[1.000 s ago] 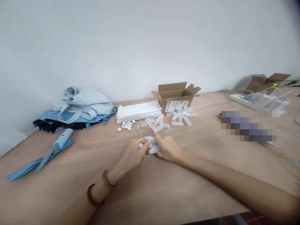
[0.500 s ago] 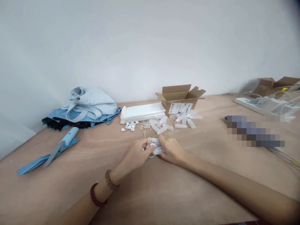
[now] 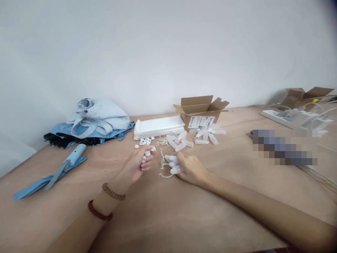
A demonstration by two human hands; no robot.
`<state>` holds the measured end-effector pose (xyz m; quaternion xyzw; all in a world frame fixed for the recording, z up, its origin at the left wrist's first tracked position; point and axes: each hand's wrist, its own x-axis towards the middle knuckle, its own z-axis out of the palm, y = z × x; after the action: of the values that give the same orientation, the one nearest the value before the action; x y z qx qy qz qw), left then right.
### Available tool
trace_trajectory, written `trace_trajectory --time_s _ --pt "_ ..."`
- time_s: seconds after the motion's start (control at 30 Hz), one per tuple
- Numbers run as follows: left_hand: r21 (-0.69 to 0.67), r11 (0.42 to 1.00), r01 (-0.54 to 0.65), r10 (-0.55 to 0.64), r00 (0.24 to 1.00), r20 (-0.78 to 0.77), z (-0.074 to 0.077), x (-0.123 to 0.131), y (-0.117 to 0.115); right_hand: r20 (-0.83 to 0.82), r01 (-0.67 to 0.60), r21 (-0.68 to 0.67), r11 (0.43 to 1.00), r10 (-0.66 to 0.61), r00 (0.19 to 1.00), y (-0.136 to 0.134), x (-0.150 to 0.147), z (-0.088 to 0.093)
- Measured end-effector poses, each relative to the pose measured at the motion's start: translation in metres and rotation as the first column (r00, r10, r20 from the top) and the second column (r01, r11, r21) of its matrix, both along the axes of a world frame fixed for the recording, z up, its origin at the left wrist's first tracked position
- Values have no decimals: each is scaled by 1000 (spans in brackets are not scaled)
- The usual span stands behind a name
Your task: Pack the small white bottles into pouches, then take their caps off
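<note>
My left hand (image 3: 137, 163), with two bracelets on its wrist, is closed around several small white caps (image 3: 147, 153) held in its curled fingers. To its right, my right hand (image 3: 193, 168) grips several small translucent plastic bottles (image 3: 174, 164) close to the table, their necks pointing left. White cords (image 3: 162, 160) lie just left of these bottles. Beyond my left hand sits a small group of loose white caps (image 3: 145, 141). A tangle of short cords (image 3: 162, 141) lies beside them, and more translucent bottles (image 3: 180, 146) are scattered to the right.
An open cardboard box (image 3: 201, 112) stands by the wall, with a white stack (image 3: 159, 125) left of it. A blue umbrella (image 3: 76, 154) and a pale bag (image 3: 102, 117) lie at left. At right are a pixelated object (image 3: 284, 147), a power strip (image 3: 292, 119) and cables.
My left hand has drawn away leftward from the bottles and now shows white caps in its fingers. My right hand stays on the bottles, and the cords beside them are more exposed.
</note>
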<state>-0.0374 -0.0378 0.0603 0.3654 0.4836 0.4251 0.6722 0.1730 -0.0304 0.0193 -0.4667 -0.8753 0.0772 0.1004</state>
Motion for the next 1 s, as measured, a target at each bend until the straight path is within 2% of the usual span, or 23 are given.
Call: trace_trajectory --time_s 0.07,0.17,0.33,0.53,0.7,0.87,1.0 --pt "-44 999 -1 5 995 96 4 -11 6 -4 3 -4 1000 -3 1000 0 0 1" --pt "-25 999 -22 25 985 169 3 -24 14 1 14 -2 1000 -14 1000 0 -1 2" --pt "-89 986 -143 153 981 115 -5 -32 23 6 20 0 1000 -20 1000 0 -1 2" --pt "-195 962 -190 205 977 62 -4 -36 28 10 24 -14 1000 -24 1000 -1 -1 4" --pt "-150 946 -286 299 952 67 -2 -38 28 -10 7 7 1000 -7 1000 0 0 2" --pt "-164 968 -193 197 980 12 8 -44 25 -20 -1 11 1000 1 1000 1 1 -1" --pt "-159 973 -170 161 985 -68 16 -46 23 -20 0 11 1000 1 1000 0 1 -1"
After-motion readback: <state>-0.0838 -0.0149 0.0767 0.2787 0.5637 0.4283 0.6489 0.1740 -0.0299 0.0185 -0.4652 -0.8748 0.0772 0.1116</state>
